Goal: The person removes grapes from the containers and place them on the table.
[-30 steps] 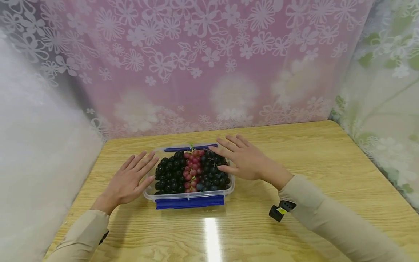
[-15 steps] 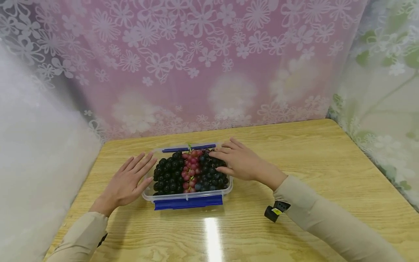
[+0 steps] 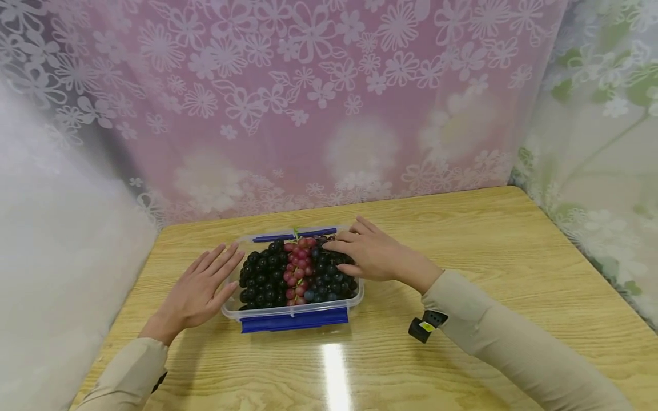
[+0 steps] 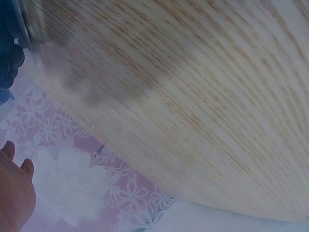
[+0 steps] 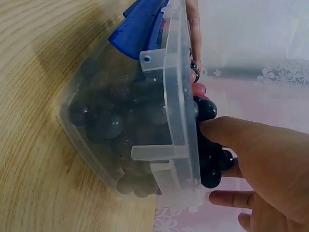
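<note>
1. Right hand: fingers, splayed 1 s ago, now bent about dark grapes; cannot tell whether clamped.
2. Left hand: unchanged, fingers straight, beside container.
3. Grapes remain inside container, on table.

My head view looks forward and down at the surface, box below centre, curtain above. My right wrist view, turned sideways, sits close against the box's side; my left faces mostly surface, catching grapes at upper left. All three share surface and curtain.
</note>
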Demonstrator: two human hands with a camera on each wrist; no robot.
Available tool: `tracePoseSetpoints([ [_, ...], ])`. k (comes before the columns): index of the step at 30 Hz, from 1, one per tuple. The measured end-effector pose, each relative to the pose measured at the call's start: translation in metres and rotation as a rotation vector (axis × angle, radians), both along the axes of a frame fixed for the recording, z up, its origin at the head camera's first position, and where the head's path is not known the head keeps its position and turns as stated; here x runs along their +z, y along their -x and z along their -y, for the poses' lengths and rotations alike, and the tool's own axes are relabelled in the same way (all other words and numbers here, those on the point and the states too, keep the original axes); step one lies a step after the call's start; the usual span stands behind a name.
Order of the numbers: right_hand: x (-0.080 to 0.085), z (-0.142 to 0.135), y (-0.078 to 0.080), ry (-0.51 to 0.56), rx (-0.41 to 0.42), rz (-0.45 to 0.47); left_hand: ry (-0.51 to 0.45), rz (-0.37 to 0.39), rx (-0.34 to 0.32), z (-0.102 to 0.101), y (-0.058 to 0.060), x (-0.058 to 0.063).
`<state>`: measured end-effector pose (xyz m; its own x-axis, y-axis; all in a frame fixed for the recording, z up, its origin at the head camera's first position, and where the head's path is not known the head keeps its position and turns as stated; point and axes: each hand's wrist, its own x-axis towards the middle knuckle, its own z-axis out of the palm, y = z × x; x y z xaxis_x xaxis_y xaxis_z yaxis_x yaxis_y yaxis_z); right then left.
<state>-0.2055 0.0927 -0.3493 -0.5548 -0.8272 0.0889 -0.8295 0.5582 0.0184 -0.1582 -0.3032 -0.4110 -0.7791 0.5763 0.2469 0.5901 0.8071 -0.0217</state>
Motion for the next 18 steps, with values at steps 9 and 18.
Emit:
tracePoseSetpoints([
  [9, 0.0029, 0.0009, 0.0018, 0.018, 0.038, 0.017, -0.003, 0.010, 0.009, -0.0009, -0.0005, -0.0013],
  [18, 0.0092, -0.0006, 0.0021, -0.020, -0.002, 0.136, -0.018, 0.004, 0.004, -0.0005, -0.0009, -0.0025],
])
